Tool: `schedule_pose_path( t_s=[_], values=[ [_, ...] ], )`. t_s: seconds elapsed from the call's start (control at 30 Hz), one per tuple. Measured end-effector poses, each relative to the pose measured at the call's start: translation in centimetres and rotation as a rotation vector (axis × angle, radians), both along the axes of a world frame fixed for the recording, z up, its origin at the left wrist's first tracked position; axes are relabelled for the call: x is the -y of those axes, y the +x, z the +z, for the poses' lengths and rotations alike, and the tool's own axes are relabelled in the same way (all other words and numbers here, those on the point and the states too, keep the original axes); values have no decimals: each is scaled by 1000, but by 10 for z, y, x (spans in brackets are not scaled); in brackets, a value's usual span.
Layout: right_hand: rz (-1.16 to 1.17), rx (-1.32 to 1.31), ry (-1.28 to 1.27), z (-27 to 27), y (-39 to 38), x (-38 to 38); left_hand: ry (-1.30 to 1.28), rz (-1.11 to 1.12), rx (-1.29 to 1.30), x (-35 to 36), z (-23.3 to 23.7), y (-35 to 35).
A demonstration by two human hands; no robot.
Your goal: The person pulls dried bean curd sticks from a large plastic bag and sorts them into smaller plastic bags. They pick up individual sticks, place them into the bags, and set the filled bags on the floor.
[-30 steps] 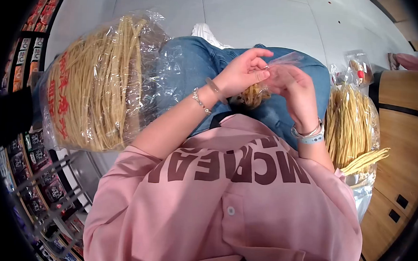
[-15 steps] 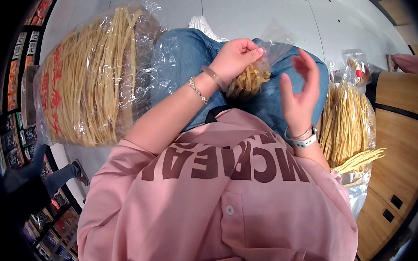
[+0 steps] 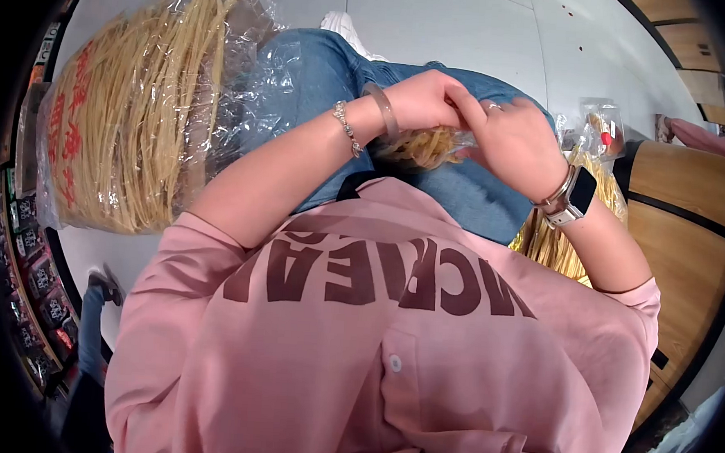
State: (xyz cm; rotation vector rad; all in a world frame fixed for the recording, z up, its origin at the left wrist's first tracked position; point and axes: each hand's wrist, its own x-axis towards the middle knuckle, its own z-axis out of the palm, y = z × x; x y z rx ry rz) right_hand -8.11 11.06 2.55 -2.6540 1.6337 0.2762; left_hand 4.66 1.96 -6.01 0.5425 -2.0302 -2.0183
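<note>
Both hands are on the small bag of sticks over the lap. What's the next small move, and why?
Probably twist the small bag closed at its neck: the left hand and right hand both pinch its clear top together, with the yellow sticks bunched below.

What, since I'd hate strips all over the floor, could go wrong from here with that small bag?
The small bag sits above the lap, held only by the left hand and right hand; a slipped grip could spill its yellow strips. The big bag leans against the left leg and might slide off onto the floor.
</note>
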Motion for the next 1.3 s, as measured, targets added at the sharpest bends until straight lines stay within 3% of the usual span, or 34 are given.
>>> schedule_pose_path(
  t_s=[0.1, 0.2, 0.27, 0.37, 0.4, 0.43, 0.47, 0.53, 0.63, 0.83, 0.97, 1.03, 1.07, 1.13, 1.17, 1.3],
  values=[
    [-87, 75, 33, 3, -6, -14, 298, -167, -63, -5, 1, -3],
    [-152, -42, 100, 8, -5, -34, 342, -281, -39, -13, 7, -3],
    [-127, 28, 118, 13, -8, -45, 176, -344, -26, -20, 17, -1],
    [-212, 168, 346, 31, -15, -56, 336, -409, -26, -32, 22, -8],
    [92, 387, 63, 1, -36, -68, 178, -417, -159, -34, 9, -15],
    [-118, 362, 273, 4, -28, -66, 124, -443, -74, -33, 17, -10],
    [-141, 279, 356, 26, -18, -59, 284, -447, 30, -34, 25, -8],
    [-261, 249, 441, 16, -16, -58, 297, -469, -32, -33, 19, -7],
    [-323, 153, 477, 11, -15, -57, 257, -505, -61, -33, 26, -7],
    [-399, 264, 505, 25, -19, -58, 221, -541, -87, -36, 33, -10],
    [-405, 373, 633, 3, -34, -59, 119, -542, -86, -38, 24, -14],
    [-512, 631, 754, -24, -45, -65, 35, -548, -59, -36, 32, -17],
    [-566, 762, 810, -36, -50, -69, -141, -529, -83, -32, 37, -17],
    [-863, 920, 1094, -30, -52, -74, -492, -483, -128, -21, 41, -15],
    [-1014, 996, 1233, -26, -53, -76, -467, -542, -108, -14, 32, -17],
    [-823, 1025, 824, -6, -30, -87, -273, -733, 30, -4, 14, -15]
  ],
)
